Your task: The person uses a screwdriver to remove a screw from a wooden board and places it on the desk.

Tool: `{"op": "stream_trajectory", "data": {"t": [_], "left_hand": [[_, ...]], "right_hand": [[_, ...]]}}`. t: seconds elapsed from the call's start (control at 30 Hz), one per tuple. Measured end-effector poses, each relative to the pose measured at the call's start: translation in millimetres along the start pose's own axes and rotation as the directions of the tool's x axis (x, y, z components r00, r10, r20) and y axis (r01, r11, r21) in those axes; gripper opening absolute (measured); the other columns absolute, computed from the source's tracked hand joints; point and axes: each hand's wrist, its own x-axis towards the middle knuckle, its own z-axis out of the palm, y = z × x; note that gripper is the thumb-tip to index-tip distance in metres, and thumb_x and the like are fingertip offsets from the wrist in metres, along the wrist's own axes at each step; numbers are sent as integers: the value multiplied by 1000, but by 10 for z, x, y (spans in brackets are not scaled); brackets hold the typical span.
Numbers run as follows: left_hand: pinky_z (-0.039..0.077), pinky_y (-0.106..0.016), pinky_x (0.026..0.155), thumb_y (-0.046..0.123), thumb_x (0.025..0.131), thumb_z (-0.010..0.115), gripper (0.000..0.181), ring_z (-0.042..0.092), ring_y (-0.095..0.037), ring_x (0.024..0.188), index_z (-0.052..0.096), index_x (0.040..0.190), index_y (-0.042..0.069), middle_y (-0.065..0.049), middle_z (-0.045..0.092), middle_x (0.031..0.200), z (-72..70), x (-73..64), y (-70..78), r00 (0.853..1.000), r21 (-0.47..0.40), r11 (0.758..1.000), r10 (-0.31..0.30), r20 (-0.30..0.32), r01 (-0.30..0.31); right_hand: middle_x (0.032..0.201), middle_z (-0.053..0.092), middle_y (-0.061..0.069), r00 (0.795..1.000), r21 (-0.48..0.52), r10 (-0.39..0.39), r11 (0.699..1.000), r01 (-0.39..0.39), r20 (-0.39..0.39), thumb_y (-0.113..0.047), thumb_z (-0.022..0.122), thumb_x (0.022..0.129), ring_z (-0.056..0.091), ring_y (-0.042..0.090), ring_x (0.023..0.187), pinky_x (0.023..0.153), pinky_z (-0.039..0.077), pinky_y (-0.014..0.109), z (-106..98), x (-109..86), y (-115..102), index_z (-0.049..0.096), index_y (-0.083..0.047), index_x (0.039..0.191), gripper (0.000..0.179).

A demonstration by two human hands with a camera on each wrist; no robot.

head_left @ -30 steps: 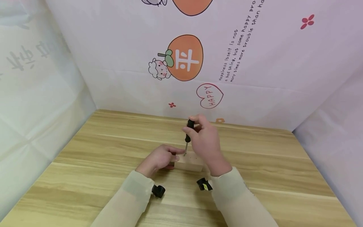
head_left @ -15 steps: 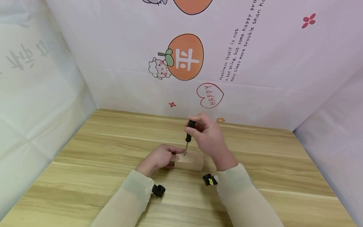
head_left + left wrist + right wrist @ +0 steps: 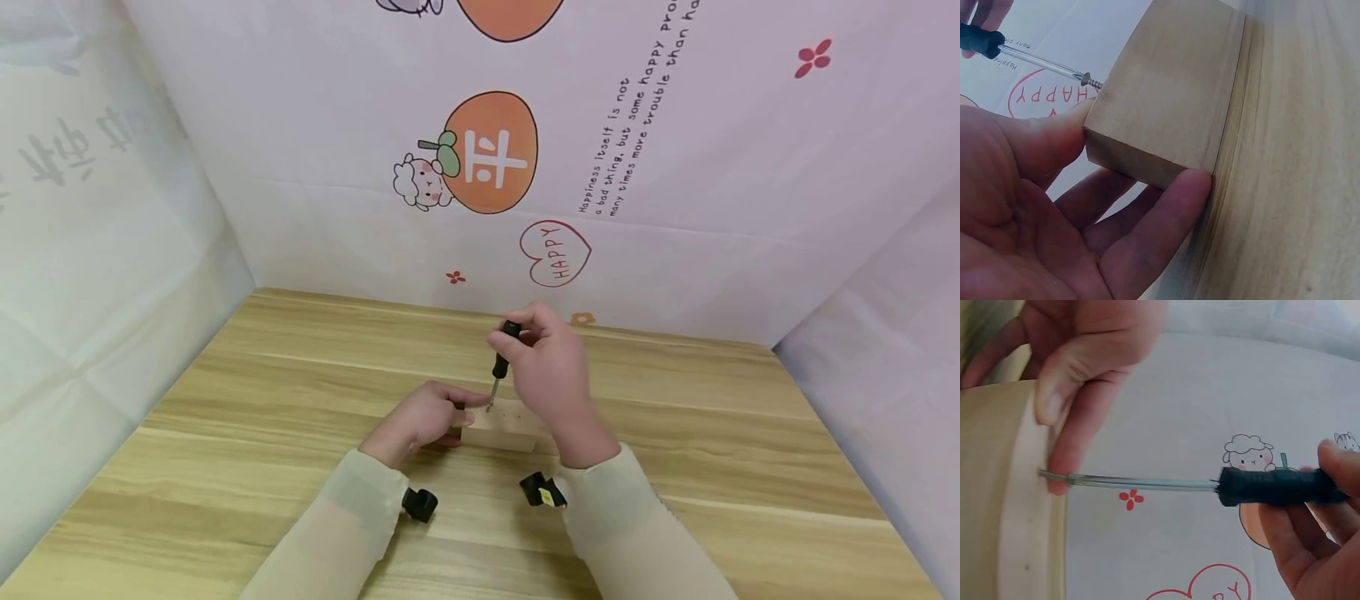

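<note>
A pale wooden block (image 3: 498, 437) lies on the table, with small dark holes in its top face. My left hand (image 3: 423, 417) grips the block's left end, thumb on top and fingers curled at the end face, as the left wrist view shows. A screw (image 3: 1092, 80) stands in the block near that end, its head and part of its thread above the wood. My right hand (image 3: 551, 367) holds a screwdriver (image 3: 501, 364) by its black handle, thumb and fingers round it. The metal shaft (image 3: 1147, 482) points down, slightly tilted, with its tip at the screw head.
The wood-grain table (image 3: 300, 467) spreads around the block. Behind it rises a white printed cloth (image 3: 337, 208) with cartoon fruit and writing; pale cloth also hangs at both sides. Small black cameras (image 3: 419, 505) are worn at both wrists.
My right hand turned about the screwdriver handle, wrist swinging out to the right and then back left. The left hand and block stayed in place, and the screwdriver tip remained at the screw.
</note>
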Motion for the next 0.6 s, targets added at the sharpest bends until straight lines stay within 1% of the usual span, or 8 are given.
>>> {"op": "stream_trajectory", "data": {"t": [0.07, 0.2, 0.27, 0.4, 0.47, 0.5, 0.57, 0.6], "left_hand": [[56, -37, 73, 6, 97, 63, 33, 55, -23, 109, 73, 124, 21, 1, 59, 136, -4, 0, -6, 1000, 1, 1000, -1, -1, 1], [56, -37, 73, 6, 97, 63, 33, 55, -23, 109, 73, 124, 21, 0, 59, 136, -7, 5, -9, 1000, 7, 1000, -1, -7, 1], [56, -38, 73, 5, 97, 63, 33, 55, -23, 108, 74, 124, 21, -1, 58, 136, -10, 3, -6, 1000, 7, 1000, -4, -10, 4], [56, -38, 72, 5, 96, 63, 33, 55, -23, 107, 74, 123, 21, -1, 59, 135, -16, -1, -1, 1000, 5, 1000, -7, -17, 7], [56, -37, 72, 5, 96, 64, 34, 55, -23, 106, 74, 123, 22, -1, 59, 135, -15, 3, -4, 1000, 7, 1000, -5, -18, 5], [56, -37, 72, 5, 96, 64, 34, 55, -23, 106, 74, 123, 23, 0, 59, 135, -14, 5, -5, 1000, 6, 1000, -6, -18, 6], [56, -37, 71, 5, 96, 64, 34, 55, -23, 104, 74, 122, 24, 0, 59, 136, -12, 9, -7, 1000, 3, 1000, -7, -18, 7], [56, -37, 71, 5, 96, 64, 34, 55, -23, 103, 74, 122, 25, 1, 59, 136, -11, 11, -7, 1000, 2, 1000, -7, -18, 7]], "right_hand": [[92, 71, -3, 999, 36, 32, 999, -33, 31, -11, 77, 90, 65, 18, 81, 67, 53, 37, -12, 28, -5, 71, -13, 100, 12], [92, 72, 1, 993, 164, -36, 986, 17, 113, -6, 76, 89, 66, 20, 80, 66, 51, 33, -65, 101, 88, 70, -8, 99, 11], [93, 72, 6, 983, 253, -91, 966, 48, 161, -1, 75, 88, 67, 21, 81, 68, 52, 32, -93, 140, 151, 69, -3, 98, 12], [94, 69, 16, 960, 412, -149, 910, 40, 236, 8, 71, 88, 67, 27, 82, 78, 56, 37, -131, 191, 228, 64, 4, 97, 13], [94, 69, 17, 962, 396, -144, 917, 42, 231, 7, 71, 89, 68, 27, 83, 78, 55, 38, -131, 183, 217, 64, 4, 98, 12], [94, 69, 15, 967, 353, -136, 934, 52, 215, 4, 71, 90, 68, 26, 83, 78, 55, 38, -126, 171, 201, 65, 3, 99, 11], [97, 70, 7, 979, 190, -121, 978, 89, 165, -6, 73, 92, 68, 21, 84, 74, 55, 36, -106, 124, 146, 67, -3, 103, 13], [99, 70, 4, 984, 102, -116, 989, 103, 134, -12, 75, 91, 69, 19, 84, 73, 56, 36, -90, 96, 113, 68, -5, 105, 17]]}}
